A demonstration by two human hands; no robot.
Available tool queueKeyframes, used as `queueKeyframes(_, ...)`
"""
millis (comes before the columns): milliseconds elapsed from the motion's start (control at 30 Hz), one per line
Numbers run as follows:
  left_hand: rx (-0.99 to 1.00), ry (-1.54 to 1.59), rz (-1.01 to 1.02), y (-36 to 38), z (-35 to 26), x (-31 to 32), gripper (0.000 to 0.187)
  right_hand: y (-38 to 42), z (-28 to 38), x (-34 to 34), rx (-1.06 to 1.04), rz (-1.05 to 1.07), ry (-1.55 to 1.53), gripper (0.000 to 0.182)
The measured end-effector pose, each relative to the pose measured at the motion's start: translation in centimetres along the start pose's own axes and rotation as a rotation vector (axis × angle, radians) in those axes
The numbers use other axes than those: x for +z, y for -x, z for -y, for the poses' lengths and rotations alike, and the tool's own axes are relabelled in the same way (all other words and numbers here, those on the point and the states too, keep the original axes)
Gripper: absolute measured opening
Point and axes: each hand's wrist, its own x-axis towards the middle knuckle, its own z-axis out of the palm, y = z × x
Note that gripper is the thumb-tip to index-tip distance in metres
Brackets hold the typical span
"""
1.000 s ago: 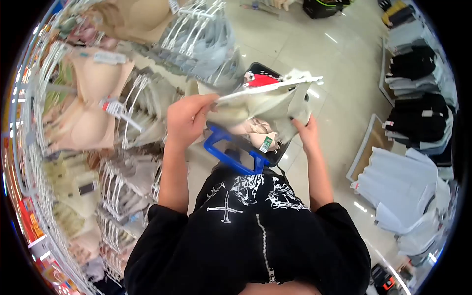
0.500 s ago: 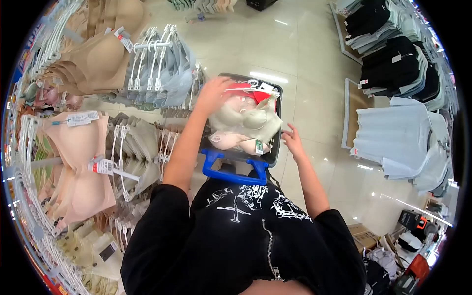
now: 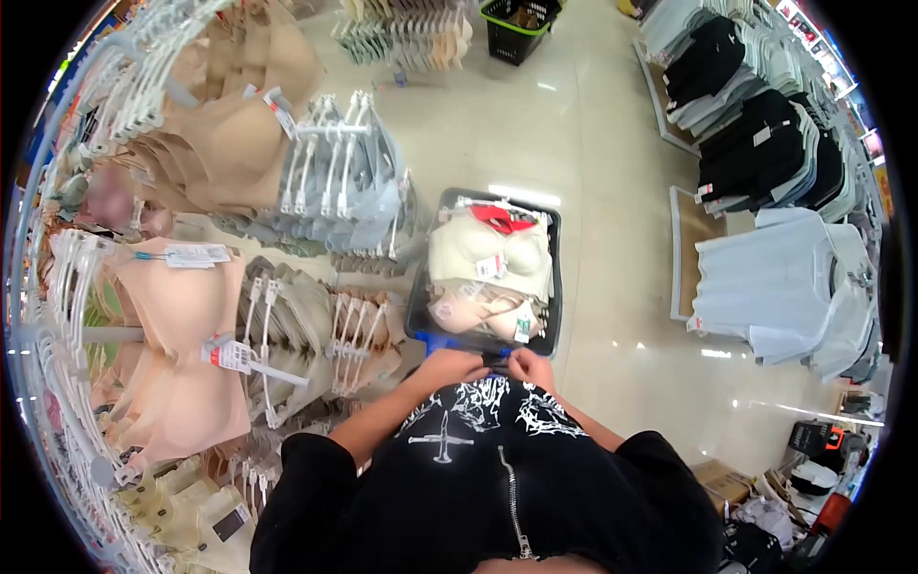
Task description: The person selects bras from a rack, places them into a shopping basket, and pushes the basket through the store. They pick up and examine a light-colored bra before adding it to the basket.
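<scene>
A dark shopping basket [image 3: 415, 311] with a blue handle [image 3: 435, 341] is right in front of my body. My left hand [image 3: 453, 365] is closed around the handle near its left part. Close beside it, my right hand [image 3: 531, 367] grips the handle's right part with bent fingers. On top in the basket lies a pale cream bra [image 3: 478, 247] with a white and red tag. Nearer to me is a pink bra [image 3: 464, 311] with a green and white tag. Something red [image 3: 504, 219] shows at the far end, by white hangers.
Racks of beige bras [image 3: 191, 316] and light blue garments [image 3: 359, 191] line my left side. At the right hang light blue shirts [image 3: 765, 277] and black clothes [image 3: 765, 143]. A black basket with a green rim [image 3: 516, 33] stands farther along the tiled floor [image 3: 612, 402].
Both hands have come back towards my body and closed on the handle. The cream bra now lies flatter across the basket, its tag showing.
</scene>
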Motion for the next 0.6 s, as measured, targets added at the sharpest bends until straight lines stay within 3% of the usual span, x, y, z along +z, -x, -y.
queueKeyframes(133,0.184,-0.097,-0.167,-0.9,4.0,3.0,0.030,-1.6,-3.8,0.5,-0.080,0.048,-0.106,0.019)
queueKeyframes(200,0.185,-0.185,-0.225,-1.1,3.6,2.5,0.031,-2.3,-4.5,0.5,-0.023,0.065,-0.103,0.019)
queueKeyframes(267,0.243,-0.069,-0.280,-1.8,4.0,2.4,0.030,-3.5,-6.4,1.0,-0.061,0.060,-0.104,0.019)
queueKeyframes(467,-0.067,-0.094,-0.141,-3.2,1.0,-1.5,0.038,-5.7,-4.3,-0.5,-0.069,-0.034,-0.069,0.017)
queueKeyframes(600,-0.079,-0.031,-0.221,-5.3,1.2,-2.2,0.033,-8.3,-4.5,-1.6,-0.116,-0.037,-0.151,0.017)
